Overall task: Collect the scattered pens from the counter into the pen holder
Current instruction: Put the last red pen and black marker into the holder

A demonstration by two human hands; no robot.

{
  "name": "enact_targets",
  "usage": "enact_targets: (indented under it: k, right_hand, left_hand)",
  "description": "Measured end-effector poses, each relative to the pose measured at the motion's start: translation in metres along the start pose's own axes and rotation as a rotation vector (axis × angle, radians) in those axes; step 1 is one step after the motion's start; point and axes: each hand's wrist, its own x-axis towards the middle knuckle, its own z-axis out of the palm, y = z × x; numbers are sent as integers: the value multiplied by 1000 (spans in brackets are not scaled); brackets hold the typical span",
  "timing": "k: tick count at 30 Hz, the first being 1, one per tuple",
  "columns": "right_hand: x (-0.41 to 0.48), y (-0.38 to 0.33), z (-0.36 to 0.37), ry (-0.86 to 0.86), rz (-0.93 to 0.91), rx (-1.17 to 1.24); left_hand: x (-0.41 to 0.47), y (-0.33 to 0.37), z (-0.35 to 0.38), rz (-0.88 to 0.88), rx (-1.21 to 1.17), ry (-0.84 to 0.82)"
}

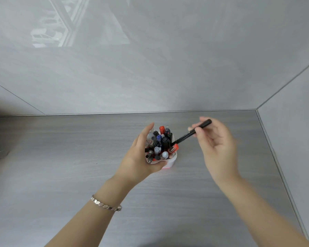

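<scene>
The left hand (141, 157) is wrapped around the near and left side of a white pen holder (171, 162) that stands on the grey wood-grain bench (61, 157), the fingers curled under its front rim and the thumb raised along its far left edge, so this hand is clamped on the holder. The holder is crammed with upright pens and markers (159, 143): a red-capped marker at the far side, a blue-capped one near the middle, several black barrels, a pale grey cap and a white rounded cap toward the near rim, and a red clip at the right edge. A silver link bracelet (106, 204) circles the left wrist. Just to the right of the holder, the right hand (216, 147) pinches a black pen (189, 134) between thumb and fingertips near its upper end; the remaining fingers are loosely curled. The pen slants down and leftward from this hand, its lower tip reaching the right side of the bundle at the holder's rim, beside the red clip. The right hand is slightly blurred. Beyond both hands the bench meets glossy grey wall panels (150, 59). Far to the left of the left hand, a dark object at the frame edge is too cut off to identify.
</scene>
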Motion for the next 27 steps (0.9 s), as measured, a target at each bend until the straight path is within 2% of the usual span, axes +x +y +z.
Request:
enact_targets:
  k: [3,7,11,13,15,19,22,27]
  right_hand:
    - [6,0,10,-81,-39,6]
    - [-7,25,17,-249,-77,-275]
    - [-21,56,14,-152,-330,-553]
    - [-23,62,14,-138,-377,-612]
    - [-23,55,15,-161,-314,-564]
    - [-16,37,3,-318,47,-311]
    - [-7,42,-6,-347,155,-472]
    - [4,45,11,-603,305,-718]
  left_hand:
    - [0,-1,1,5,5,14]
    - [0,-3,3,2,-14,9]
    - [-3,-2,9,-9,-24,40]
    - [-4,-2,14,-26,-34,104]
    - [-6,-1,17,-67,-87,146]
    - [-8,1,16,-109,-156,190]
    - [-9,-1,1,-141,-168,210]
    - [-7,-22,-59,-172,-146,276]
